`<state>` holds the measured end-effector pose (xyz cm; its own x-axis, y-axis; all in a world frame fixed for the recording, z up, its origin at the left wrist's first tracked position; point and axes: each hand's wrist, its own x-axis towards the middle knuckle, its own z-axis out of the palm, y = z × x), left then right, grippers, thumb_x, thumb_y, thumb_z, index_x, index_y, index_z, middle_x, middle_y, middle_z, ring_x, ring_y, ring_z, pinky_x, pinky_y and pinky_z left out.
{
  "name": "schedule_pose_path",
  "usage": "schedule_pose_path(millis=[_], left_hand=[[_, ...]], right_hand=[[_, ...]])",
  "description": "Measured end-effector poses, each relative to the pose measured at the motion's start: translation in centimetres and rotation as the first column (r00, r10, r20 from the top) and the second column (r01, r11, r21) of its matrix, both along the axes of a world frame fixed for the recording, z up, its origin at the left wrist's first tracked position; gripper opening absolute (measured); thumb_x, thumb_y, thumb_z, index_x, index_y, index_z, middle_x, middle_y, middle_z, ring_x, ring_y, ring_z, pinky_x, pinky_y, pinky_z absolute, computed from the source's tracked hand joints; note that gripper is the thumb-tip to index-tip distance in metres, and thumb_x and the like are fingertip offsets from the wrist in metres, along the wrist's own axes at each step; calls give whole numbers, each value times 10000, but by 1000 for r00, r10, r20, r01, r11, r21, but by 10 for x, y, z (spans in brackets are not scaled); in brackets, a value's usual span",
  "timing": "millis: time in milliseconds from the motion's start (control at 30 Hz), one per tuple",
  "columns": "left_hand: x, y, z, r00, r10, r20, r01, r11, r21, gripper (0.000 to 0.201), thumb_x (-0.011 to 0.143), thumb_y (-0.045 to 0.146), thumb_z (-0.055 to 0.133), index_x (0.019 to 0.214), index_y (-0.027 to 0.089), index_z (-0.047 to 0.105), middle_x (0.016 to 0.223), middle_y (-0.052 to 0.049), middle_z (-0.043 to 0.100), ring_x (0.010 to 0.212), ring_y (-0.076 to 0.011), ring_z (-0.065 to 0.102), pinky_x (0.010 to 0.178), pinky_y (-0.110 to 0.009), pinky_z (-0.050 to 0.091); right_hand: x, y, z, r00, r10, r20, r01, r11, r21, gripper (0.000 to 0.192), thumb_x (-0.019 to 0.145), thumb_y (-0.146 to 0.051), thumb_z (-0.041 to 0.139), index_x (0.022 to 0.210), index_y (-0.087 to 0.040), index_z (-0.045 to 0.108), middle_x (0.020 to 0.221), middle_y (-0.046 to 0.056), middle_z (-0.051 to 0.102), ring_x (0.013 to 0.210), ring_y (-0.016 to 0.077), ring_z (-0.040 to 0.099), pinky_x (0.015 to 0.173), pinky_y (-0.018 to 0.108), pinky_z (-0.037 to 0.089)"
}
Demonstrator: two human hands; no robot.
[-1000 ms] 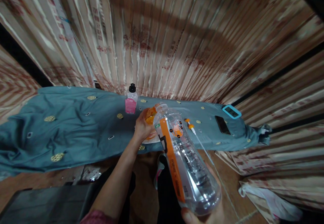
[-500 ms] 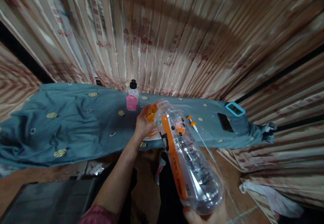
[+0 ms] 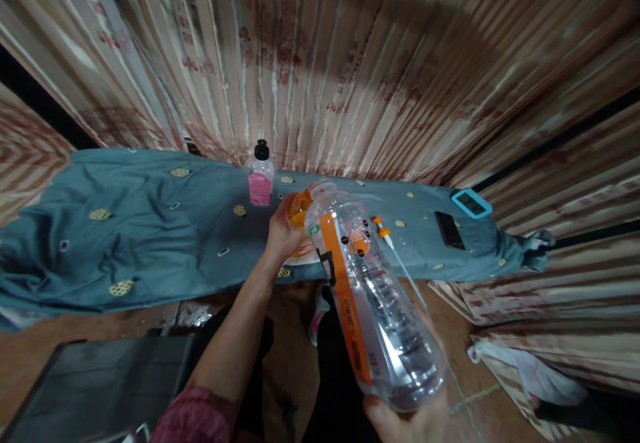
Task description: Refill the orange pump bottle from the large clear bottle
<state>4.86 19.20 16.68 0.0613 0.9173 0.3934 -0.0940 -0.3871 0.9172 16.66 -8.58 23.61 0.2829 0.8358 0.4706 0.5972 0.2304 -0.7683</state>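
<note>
Clear bottle [image 3: 375, 309]: leaning neck-away over the cloth [image 3: 190, 229], its open mouth sitting right by the orange container [image 3: 299, 213]; can't tell if they're touching
Left hand [image 3: 285, 233]: wrapping around the orange container, steadying it
Right hand [image 3: 413, 419]: gripping the clear bottle low, near its base
Pump [image 3: 384, 232]: lying loose on the cloth, not fitted to anything, long tube trailing off
Done so far: mouth's uncovered and lined up, I'd say
Left to do: pour's probably going or nearly finishing; I'm not making out any liquid level, and the pump's sitting unfitted
</note>
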Motion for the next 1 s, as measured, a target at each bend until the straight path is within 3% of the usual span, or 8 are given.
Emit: schedule_pose_path(millis=[167, 367, 567, 867, 1000], left_hand=[[-1, 0, 2, 998, 38, -44, -36, 998, 50, 568, 691, 489, 868, 1111, 191, 629, 1032, -76, 790, 953, -248, 781, 880, -371, 640], [-2, -1, 1, 997, 36, -62, -34, 999, 33, 562, 709, 491, 862, 1117, 186, 626, 1057, -87, 788, 974, -256, 776, 893, -377, 631], [1, 1, -6, 1000, -23, 13, 23, 1000, 8, 590, 687, 455, 885, 1144, 184, 629, 1083, -88, 780, 974, -255, 773, 883, -379, 638], [-1, 0, -8, 999, -23, 32, 26, 996, -83, 541, 688, 380, 902, 1143, 219, 657, 1104, -64, 787, 1046, -275, 771, 951, -430, 639], [-1, 0, -7, 1000, -13, 28, 15, 996, -83, 565, 674, 391, 906, 1146, 213, 650, 1118, -68, 787, 1040, -269, 773, 944, -424, 639]], right_hand=[[-3, -8, -7, 993, -114, -35, 113, 993, -34, 1036, 731, -544, 890, 1595, -196, 436, 1453, 204, 661, 1154, 372, 763, 857, 461, 679], [-27, -10, -23, 923, -302, -237, 271, 950, -154, 1186, 641, -731, 815, 1611, -220, 363, 1538, 232, 549, 1277, 423, 677, 923, 555, 632], [-26, -11, -29, 909, -332, -252, 294, 939, -177, 1150, 652, -690, 812, 1602, -205, 381, 1589, 221, 500, 1357, 457, 612, 942, 560, 625], [-29, -8, -19, 898, -309, -312, 253, 945, -210, 1043, 800, -700, 723, 1615, -162, 355, 1489, 234, 627, 1281, 425, 694, 939, 562, 649], [-28, -5, -11, 909, -298, -290, 254, 951, -178, 975, 814, -698, 730, 1576, -167, 432, 1349, 207, 728, 1136, 392, 772, 870, 517, 673]])
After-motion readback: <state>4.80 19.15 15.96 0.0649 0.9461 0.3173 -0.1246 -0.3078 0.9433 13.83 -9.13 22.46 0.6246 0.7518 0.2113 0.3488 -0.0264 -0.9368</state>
